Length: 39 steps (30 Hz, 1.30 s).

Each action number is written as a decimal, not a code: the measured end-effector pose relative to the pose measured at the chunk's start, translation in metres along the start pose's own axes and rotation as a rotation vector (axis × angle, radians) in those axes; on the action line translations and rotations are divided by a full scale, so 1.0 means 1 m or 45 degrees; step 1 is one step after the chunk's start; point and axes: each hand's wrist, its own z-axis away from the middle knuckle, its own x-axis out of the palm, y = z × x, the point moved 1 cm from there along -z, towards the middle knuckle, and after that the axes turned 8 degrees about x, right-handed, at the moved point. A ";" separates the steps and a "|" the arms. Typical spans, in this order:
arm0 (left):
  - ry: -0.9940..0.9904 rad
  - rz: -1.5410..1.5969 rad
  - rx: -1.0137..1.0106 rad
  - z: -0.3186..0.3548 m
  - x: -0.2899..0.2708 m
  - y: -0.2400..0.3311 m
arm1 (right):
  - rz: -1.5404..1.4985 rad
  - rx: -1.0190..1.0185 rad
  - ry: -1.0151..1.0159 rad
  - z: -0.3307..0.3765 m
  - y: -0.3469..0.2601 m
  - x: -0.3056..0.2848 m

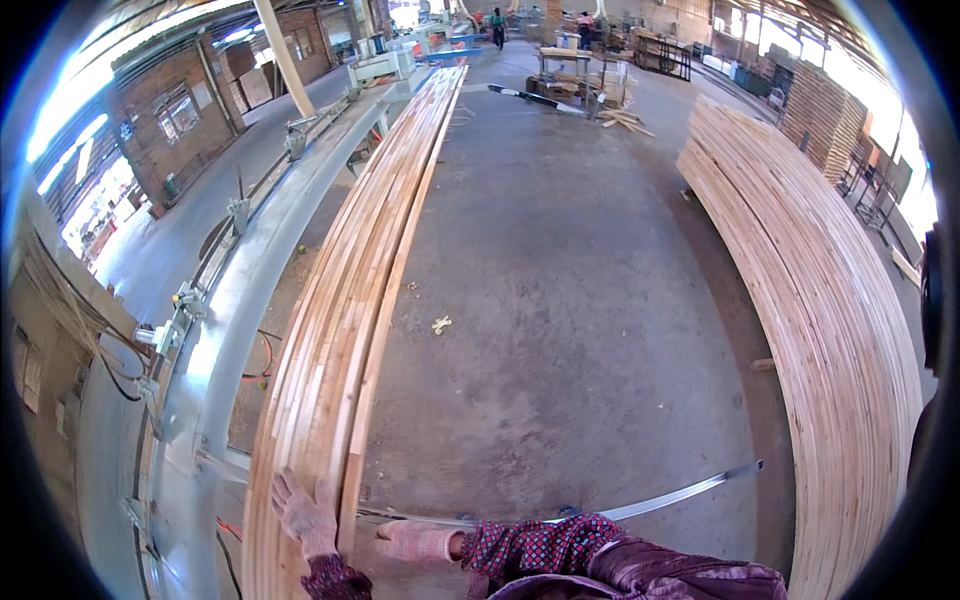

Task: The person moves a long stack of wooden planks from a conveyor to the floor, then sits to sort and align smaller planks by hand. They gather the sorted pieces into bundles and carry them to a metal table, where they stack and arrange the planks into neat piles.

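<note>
My left hand [305, 515], in a pale pinkish work glove, lies with its fingers spread on a row of long, narrow wooden strips [335, 330]. The strips run side by side, away from me. Just right of their near end is my right hand [415, 540], gloved the same way and pointing left. Its fingers are drawn together; whatever they may hold is hidden. A thin metal rail [680, 492] passes along the floor side, partly behind my right hand and forearm.
A long grey metal machine bed with clamps [235, 290] stands left of the strips. On the right is a large stack of long boards [800, 300]. Concrete floor [560, 280] lies between. Far off are a work table [565, 65], scrap wood [625, 122] and people [497, 28].
</note>
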 end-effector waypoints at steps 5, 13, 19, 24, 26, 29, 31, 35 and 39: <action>0.222 0.275 -0.200 0.142 -0.010 0.077 | 0.110 -0.045 -0.030 0.093 0.044 -0.068; 0.116 0.918 -0.156 0.274 0.040 0.202 | 0.385 -0.120 0.104 0.259 0.239 -0.170; 0.047 0.886 0.018 0.322 0.021 0.279 | -0.524 0.512 0.562 0.413 0.318 -0.221; -0.003 0.892 -0.072 0.384 0.039 0.314 | -0.756 0.631 0.834 0.487 0.335 -0.234; -0.141 1.010 -0.197 0.422 0.041 0.340 | -0.645 0.690 0.734 0.518 0.356 -0.237; -0.273 1.090 -0.327 0.478 0.048 0.366 | -0.642 0.710 0.631 0.536 0.374 -0.244; -0.435 1.008 -0.466 0.513 0.047 0.375 | -0.776 0.754 0.610 0.536 0.383 -0.245; -0.597 0.924 -0.662 0.553 0.063 0.399 | -0.752 0.727 0.494 0.528 0.398 -0.243; -0.534 1.269 -0.832 0.545 0.070 0.454 | 0.094 0.531 0.129 0.526 0.434 -0.242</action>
